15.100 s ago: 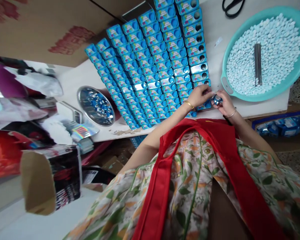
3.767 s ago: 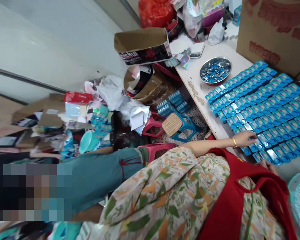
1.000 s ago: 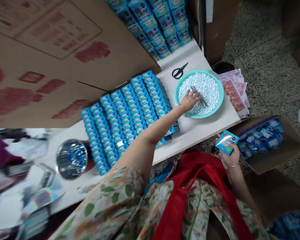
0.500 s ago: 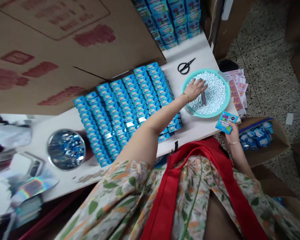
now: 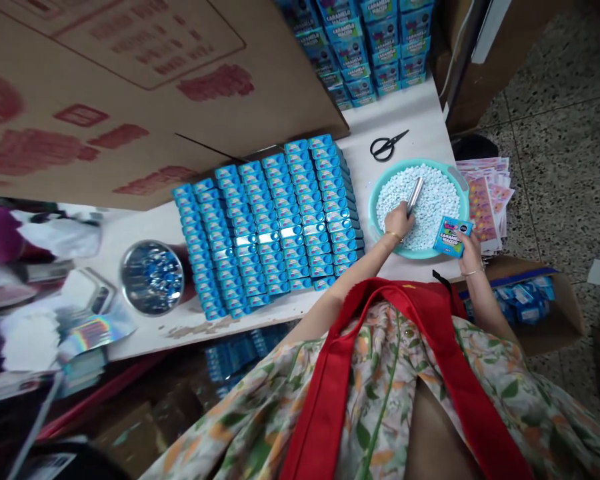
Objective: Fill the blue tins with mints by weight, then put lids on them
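My left hand (image 5: 399, 221) is closed round the lower end of a shiny metal scoop (image 5: 416, 193), which stands tilted over the candies. The small white candies (image 5: 433, 197) fill a turquoise basin (image 5: 460, 183) near the table's right end. In my right hand (image 5: 470, 252) is a small blue candy box (image 5: 453, 237), held by its right side over the basin's near right rim. Its printed front faces up. Long rows of similar blue boxes (image 5: 267, 220) stand packed together left of the basin.
Black scissors (image 5: 387, 145) lie behind the basin, and printed sheets (image 5: 485, 200) lie to its right. A large cardboard box (image 5: 180, 100) and stacked blue boxes (image 5: 365, 53) stand behind. At left is a metal bowl (image 5: 153, 277); an open carton (image 5: 555, 320) holds blue packs at lower right.
My left hand has gone from spread above the candies to closed round the scoop, nearer my body. The blue box in my right hand has come over the basin's edge. The view has shifted.
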Demonstrator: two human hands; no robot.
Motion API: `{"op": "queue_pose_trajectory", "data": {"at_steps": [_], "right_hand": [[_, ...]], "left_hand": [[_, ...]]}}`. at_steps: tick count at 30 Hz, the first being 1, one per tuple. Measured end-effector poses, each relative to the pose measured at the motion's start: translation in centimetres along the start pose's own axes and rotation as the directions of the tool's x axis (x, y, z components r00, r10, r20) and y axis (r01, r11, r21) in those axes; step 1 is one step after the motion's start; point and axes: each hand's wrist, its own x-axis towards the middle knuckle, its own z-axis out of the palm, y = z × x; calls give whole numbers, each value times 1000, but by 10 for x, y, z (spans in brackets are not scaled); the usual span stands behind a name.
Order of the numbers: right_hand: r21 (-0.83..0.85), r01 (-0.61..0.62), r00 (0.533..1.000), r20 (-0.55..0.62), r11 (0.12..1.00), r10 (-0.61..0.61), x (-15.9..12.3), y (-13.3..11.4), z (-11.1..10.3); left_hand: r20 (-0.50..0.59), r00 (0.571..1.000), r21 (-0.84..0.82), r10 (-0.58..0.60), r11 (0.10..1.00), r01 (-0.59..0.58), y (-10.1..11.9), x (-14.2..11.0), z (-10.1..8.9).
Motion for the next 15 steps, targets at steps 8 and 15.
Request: {"op": "queue_pose_trajectory", "data": {"at_steps": [8, 15], "right_hand": [[-22, 15, 997, 80, 1000, -13, 5, -14, -2], [-86, 86, 990, 120, 993, -75, 7, -19, 3]], "left_hand": [[-23, 924, -393, 381, 846, -359, -23, 17, -10], [201, 902, 83, 383, 911, -405, -34, 10, -71]]}}
